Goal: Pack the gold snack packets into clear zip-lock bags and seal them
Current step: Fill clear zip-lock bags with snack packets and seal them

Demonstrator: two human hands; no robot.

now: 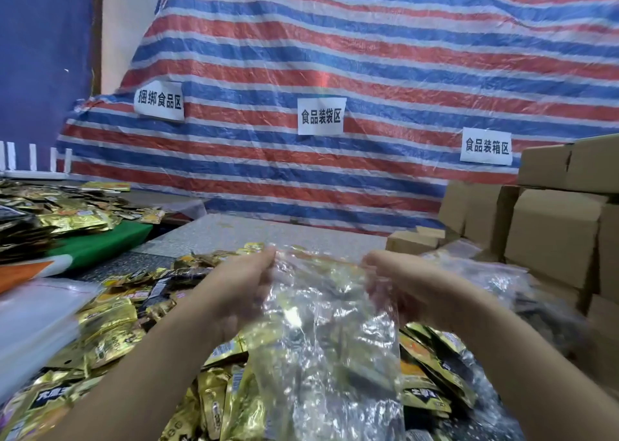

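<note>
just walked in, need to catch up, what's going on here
A person is bagging snacks. Both hands, left hand and right hand, grip the top of a clear bag with packets inside, above a heap of gold packets. Whether it is sealed is unclear. Cardboard boxes stand to the right.

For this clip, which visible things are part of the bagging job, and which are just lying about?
Part of the job:
- clear zip-lock bag, gripped at its top by the left hand and right hand
- loose gold snack packets heaped on the table

Lying about:
- cardboard boxes at right
- green board at left
- striped tarp with paper signs
</note>
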